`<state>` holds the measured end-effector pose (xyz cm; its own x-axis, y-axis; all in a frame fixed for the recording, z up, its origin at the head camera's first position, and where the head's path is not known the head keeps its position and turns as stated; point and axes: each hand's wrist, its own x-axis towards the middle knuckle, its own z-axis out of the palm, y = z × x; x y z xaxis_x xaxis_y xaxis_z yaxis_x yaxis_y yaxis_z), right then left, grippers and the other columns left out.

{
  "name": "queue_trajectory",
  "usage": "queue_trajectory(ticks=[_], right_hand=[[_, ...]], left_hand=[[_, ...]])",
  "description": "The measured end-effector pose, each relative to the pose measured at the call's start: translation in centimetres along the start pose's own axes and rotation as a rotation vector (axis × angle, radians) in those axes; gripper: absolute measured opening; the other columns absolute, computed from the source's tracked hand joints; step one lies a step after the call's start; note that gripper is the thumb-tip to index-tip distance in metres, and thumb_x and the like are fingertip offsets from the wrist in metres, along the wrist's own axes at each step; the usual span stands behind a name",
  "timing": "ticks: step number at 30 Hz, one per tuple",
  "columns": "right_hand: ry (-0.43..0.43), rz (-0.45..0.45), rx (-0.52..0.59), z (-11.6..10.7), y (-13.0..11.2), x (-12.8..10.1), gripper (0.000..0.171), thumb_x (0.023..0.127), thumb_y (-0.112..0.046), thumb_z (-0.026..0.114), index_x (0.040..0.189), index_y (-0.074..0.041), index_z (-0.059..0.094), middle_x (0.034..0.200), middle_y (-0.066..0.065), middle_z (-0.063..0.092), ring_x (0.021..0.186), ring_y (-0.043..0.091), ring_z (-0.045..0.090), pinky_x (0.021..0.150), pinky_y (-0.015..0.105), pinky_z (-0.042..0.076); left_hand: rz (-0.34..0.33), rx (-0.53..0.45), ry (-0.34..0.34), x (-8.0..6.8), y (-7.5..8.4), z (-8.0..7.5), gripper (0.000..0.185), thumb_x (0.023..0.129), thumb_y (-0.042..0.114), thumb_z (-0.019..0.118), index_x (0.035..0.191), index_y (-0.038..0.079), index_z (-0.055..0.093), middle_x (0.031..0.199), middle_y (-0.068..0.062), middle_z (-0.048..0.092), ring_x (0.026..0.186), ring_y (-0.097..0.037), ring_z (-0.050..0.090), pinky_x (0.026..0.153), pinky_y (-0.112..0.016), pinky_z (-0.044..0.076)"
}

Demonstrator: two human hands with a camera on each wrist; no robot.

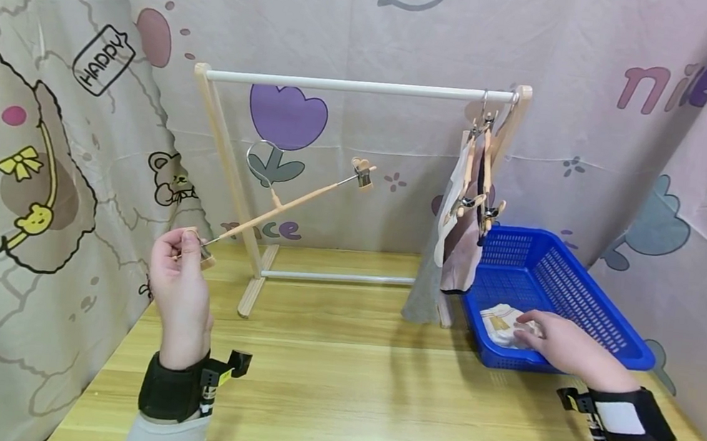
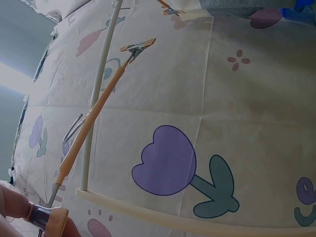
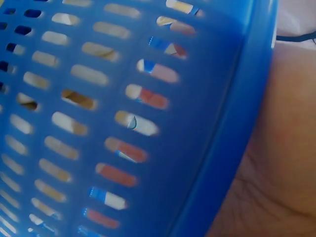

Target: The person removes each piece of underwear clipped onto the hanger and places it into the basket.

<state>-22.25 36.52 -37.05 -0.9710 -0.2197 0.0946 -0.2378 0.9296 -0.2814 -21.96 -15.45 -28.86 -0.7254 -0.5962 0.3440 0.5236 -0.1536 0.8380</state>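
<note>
Pale-sleeved L hand (image 1: 183, 285) pinches bare wooden hanger (image 1: 304, 199); R hand (image 1: 557, 340), grip unclear, on unhung white printed cloth (image 1: 499, 323) in blue plastic basket (image 1: 584, 302); grey/pink garments (image 1: 462, 257) alr. hung.

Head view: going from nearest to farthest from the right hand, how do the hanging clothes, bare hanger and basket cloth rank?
1. Basket cloth, right at the right hand.
2. Hanging clothes, left of that hand, at the rack's right end.
3. Bare hanger, farther left, held by the left hand.
</note>
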Motion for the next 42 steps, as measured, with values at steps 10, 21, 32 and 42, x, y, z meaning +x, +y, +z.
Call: queue_trajectory(ticks=[10, 21, 32, 42], right_hand=[[0.112, -0.055, 0.009, 0.3, -2.2, 0.6, 0.021, 0.1, -0.019, 0.069, 0.111, -0.002, 0.071, 0.119, 0.027, 0.066, 0.107, 0.045, 0.064, 0.089, 0.062, 0.054], [0.303, -0.137, -0.02, -0.3, -5.0, 1.1, 0.014, 0.095, -0.015, 0.074, 0.104, -0.004, 0.073, 0.112, 0.018, 0.068, 0.102, 0.04, 0.067, 0.086, 0.058, 0.056], [0.525, -0.203, -0.063, 0.1, -6.9, 0.1, 0.01, 0.086, -0.008, 0.082, 0.092, -0.009, 0.074, 0.099, 0.01, 0.071, 0.086, 0.03, 0.069, 0.071, 0.05, 0.057], [0.631, -0.283, -0.079, 0.2, -7.8, 0.9, 0.015, 0.081, -0.006, 0.085, 0.089, -0.009, 0.073, 0.092, 0.007, 0.071, 0.08, 0.027, 0.069, 0.065, 0.045, 0.056]], left_hand=[[0.055, 0.014, -0.012, 0.1, 0.2, 0.4, 0.006, 0.107, 0.017, 0.054, 0.108, 0.012, 0.057, 0.106, 0.001, 0.053, 0.1, -0.012, 0.047, 0.088, -0.022, 0.04], [0.166, 0.035, 0.008, 1.7, 1.9, 1.3, 0.002, 0.107, 0.014, 0.055, 0.106, 0.012, 0.055, 0.098, 0.001, 0.051, 0.082, -0.009, 0.046, 0.076, -0.019, 0.04], [0.255, 0.129, 0.02, 3.3, 2.0, 2.4, 0.006, 0.108, 0.013, 0.053, 0.11, 0.007, 0.055, 0.098, 0.004, 0.052, 0.084, -0.008, 0.047, 0.078, -0.021, 0.037], [0.343, 0.15, 0.047, 5.3, 3.2, 3.1, 0.007, 0.107, 0.015, 0.055, 0.11, 0.009, 0.055, 0.097, 0.006, 0.051, 0.083, -0.007, 0.046, 0.079, -0.022, 0.036]])
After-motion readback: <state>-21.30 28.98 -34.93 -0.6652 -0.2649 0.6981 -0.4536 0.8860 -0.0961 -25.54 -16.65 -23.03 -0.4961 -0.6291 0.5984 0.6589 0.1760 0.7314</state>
